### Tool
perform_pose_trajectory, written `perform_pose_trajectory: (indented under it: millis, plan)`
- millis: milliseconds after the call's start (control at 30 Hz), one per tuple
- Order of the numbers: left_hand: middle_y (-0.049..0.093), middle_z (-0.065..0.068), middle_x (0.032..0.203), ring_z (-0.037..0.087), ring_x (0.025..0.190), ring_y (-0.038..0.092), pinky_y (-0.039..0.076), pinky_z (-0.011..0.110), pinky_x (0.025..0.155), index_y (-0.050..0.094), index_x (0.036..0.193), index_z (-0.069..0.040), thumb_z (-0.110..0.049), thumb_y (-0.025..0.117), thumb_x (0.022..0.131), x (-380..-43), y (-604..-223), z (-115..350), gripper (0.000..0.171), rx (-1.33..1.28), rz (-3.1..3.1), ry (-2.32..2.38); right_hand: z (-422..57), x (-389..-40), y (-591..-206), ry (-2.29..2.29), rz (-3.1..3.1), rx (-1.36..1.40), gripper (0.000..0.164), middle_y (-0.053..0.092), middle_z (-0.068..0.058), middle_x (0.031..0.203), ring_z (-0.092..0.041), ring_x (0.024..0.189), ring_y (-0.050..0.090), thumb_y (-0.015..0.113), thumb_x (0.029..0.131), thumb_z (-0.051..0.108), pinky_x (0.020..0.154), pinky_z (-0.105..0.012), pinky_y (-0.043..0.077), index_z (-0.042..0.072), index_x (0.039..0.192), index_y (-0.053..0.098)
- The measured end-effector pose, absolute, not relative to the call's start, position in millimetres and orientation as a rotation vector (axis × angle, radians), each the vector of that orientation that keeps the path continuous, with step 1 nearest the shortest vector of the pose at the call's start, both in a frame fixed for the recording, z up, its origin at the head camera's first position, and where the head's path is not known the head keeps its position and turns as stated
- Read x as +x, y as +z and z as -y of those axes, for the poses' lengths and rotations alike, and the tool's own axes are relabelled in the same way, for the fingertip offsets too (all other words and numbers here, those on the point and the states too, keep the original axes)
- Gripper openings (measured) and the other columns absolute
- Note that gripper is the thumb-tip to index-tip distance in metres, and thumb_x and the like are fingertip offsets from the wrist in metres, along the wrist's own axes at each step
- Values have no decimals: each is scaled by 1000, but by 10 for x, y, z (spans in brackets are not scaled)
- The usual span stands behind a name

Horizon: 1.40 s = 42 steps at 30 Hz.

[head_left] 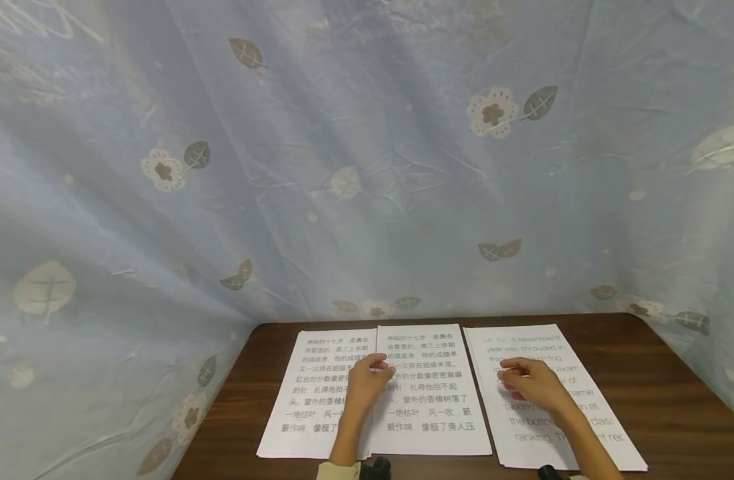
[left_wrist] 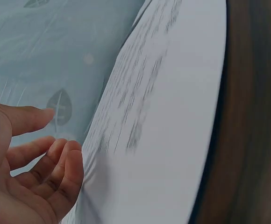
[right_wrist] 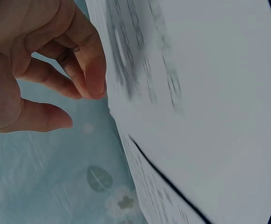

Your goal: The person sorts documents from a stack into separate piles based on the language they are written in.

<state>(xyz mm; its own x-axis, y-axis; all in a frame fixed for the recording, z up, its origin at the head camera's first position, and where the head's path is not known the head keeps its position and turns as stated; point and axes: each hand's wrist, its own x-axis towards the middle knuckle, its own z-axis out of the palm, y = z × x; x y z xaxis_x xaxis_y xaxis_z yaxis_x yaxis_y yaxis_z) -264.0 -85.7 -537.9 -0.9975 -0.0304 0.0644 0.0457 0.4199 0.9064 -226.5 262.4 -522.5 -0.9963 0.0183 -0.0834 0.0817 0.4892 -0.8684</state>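
Observation:
Three stacks of printed paper lie side by side. Large Chinese characters cover the left stack point(head_left: 283, 437) and the middle stack point(head_left: 429, 445); the right stack point(head_left: 525, 457) carries English text. Over the seam between the left and middle stacks is my left hand point(head_left: 367, 383), its fingers loosely bent and nothing in them. My right hand point(head_left: 535, 385) hovers above the English sheets, thumb apart from the relaxed fingers. Both wrist views show a gap between thumb and fingertips, with the printed pages beside the hand. Each hand hides some of the lines below it.
The stacks rest on a dark brown wooden table point(head_left: 661, 380) with a rounded back corner. A pale blue curtain point(head_left: 367, 253) with leaf and flower prints hangs behind the table and along its left side. A dark gap separates the middle and right stacks.

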Motion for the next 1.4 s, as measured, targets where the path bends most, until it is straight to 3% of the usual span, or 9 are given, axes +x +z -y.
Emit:
perform_pose_trajectory:
  millis: [400, 667, 1000, 1400]
  plan:
    - [75, 10, 106, 15, 86, 72, 62, 29, 67, 71, 133, 2, -20, 78, 96, -2618, -5373, 1220, 43, -16, 2655, -1517, -2143, -2364, -5286, -1591, -2656, 73, 41, 74, -15, 108, -18, 89, 74, 71, 101, 19, 74, -32, 66, -8, 132, 69]
    - [75, 9, 103, 13, 80, 66, 56, 24, 64, 73, 129, 3, -21, 78, 96, -2640, -5380, 1242, 41, -56, 2710, -1458, -2055, -2375, -5298, -1516, -2705, 80, 39, 75, -10, 95, -17, 80, 70, 72, 100, 18, 67, -30, 63, -9, 128, 71]
    - [74, 10, 97, 14, 78, 63, 52, 25, 66, 76, 124, 2, -22, 80, 93, -2645, -5447, 1228, 40, -93, 2772, -1349, -1981, -2382, -5366, -1381, -2824, 63, 38, 76, -8, 95, -16, 72, 68, 75, 96, 15, 60, -26, 56, -10, 124, 73]
    - [60, -1, 72, 12, 64, 52, 38, 21, 54, 80, 110, -2, -21, 79, 95, -2649, -5495, 1200, 24, -135, 2786, -1298, -1948, -2388, -5369, -1270, -2893, 38, 37, 76, -7, 96, -18, 85, 65, 77, 92, 17, 70, -29, 51, -9, 119, 76]
